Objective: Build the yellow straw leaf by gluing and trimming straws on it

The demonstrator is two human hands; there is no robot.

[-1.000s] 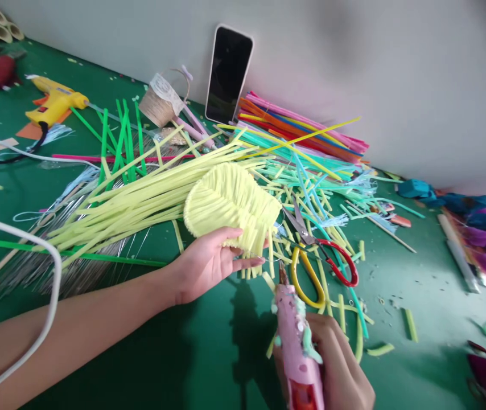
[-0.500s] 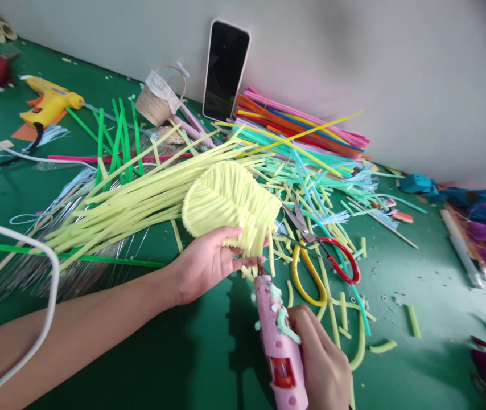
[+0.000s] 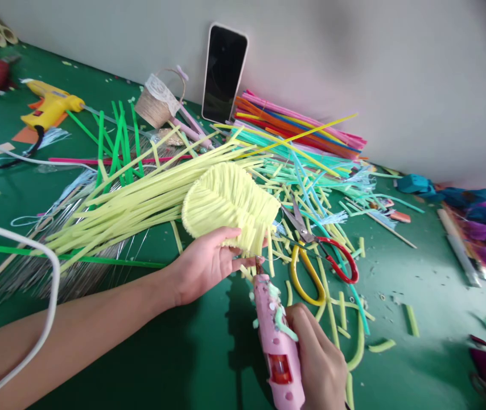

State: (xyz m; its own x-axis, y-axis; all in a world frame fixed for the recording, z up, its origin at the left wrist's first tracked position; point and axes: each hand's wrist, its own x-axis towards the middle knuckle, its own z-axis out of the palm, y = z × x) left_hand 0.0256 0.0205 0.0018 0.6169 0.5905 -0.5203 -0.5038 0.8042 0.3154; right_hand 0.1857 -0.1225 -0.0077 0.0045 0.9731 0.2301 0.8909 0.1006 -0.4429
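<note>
My left hand (image 3: pixel 209 262) is closed on the lower edge of a pale yellow leaf-shaped piece (image 3: pixel 226 199), made of fuzzy pipe cleaner stems laid side by side. In my right hand (image 3: pixel 317 353) is a pink glue gun (image 3: pixel 277 336) with bits of dried glue on its body. Its nozzle points up at the piece's lower end, close to my left fingertips; whether it touches cannot be made out. Scissors (image 3: pixel 307 236) with one red and one yellow handle lie spread just right of the piece. Behind it is a bundle of loose pale yellow pipe cleaners (image 3: pixel 136 199).
A phone (image 3: pixel 225 74) leans against the wall. Coloured pipe cleaners (image 3: pixel 303 125) are heaped beside it. At the left lie a yellow glue gun (image 3: pixel 50 105) and a white cable (image 3: pixel 53 285) crossing over my forearm. A small twine basket (image 3: pixel 155 105) stands behind; cut scraps litter the right.
The pink glue gun and my right hand have shifted very slightly left. My left hand and the leaf-shaped piece stay almost where they were.
</note>
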